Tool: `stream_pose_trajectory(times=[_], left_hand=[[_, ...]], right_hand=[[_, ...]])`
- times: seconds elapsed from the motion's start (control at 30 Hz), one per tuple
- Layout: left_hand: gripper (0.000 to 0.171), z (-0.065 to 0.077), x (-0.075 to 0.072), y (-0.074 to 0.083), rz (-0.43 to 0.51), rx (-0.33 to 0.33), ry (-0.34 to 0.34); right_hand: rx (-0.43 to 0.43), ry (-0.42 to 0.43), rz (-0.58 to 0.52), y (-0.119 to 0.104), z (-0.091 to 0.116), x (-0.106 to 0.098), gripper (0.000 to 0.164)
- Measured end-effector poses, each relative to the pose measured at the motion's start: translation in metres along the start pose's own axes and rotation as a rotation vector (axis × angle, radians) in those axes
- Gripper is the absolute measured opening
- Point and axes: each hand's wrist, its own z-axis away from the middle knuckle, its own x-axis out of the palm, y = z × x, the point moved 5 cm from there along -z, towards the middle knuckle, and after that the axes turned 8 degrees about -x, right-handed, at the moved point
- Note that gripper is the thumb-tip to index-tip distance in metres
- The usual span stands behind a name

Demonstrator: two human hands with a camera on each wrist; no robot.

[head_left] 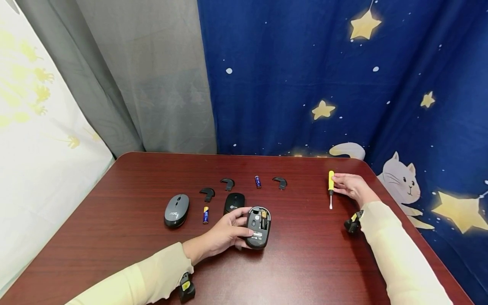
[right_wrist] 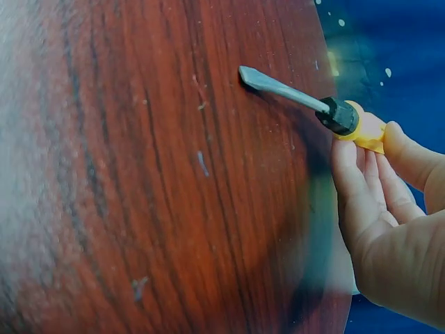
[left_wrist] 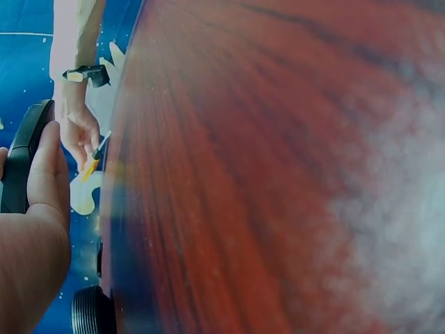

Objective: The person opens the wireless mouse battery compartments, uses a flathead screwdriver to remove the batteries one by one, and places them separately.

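Observation:
In the head view my left hand (head_left: 226,231) grips a black computer mouse (head_left: 259,237) by its side, underside up. The mouse's battery bay is uncovered, and a battery (head_left: 264,220) sits in it. Over at the right of the table, my right hand (head_left: 352,186) pinches the yellow handle of a flat-blade screwdriver (head_left: 331,186) between thumb and fingers. The right wrist view shows the screwdriver's metal blade (right_wrist: 285,90) pointing away from the hand, above or on the wood; contact is hard to tell.
Behind my left hand lies another black mouse (head_left: 234,201), partly hidden. A grey mouse (head_left: 177,209) is farther left. Two loose batteries, one blue-yellow (head_left: 206,215) and one blue (head_left: 258,182), lie among several black battery covers (head_left: 227,184). Curtains (head_left: 282,84) hang behind the table (head_left: 305,271).

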Motion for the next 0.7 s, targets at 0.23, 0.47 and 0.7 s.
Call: stream_pose_trajectory(times=[0.23, 0.47, 0.7], left_hand=[[0.070, 0.0010, 0.0009, 0.0000, 0.000, 0.004, 0.000], [0.070, 0.0011, 0.0001, -0.0001, -0.003, 0.002, -0.002], [0.071, 0.0010, 0.0003, 0.0000, 0.006, -0.001, -0.001]], right_hand=[[-0.023, 0.089, 0.112, 0.0031, -0.0031, 0.0005, 0.021], [-0.029, 0.151, 0.191, 0.0068, -0.0065, 0.0010, 0.027], [-0.048, 0.179, 0.263, 0.0088, -0.0091, 0.0020, 0.041]])
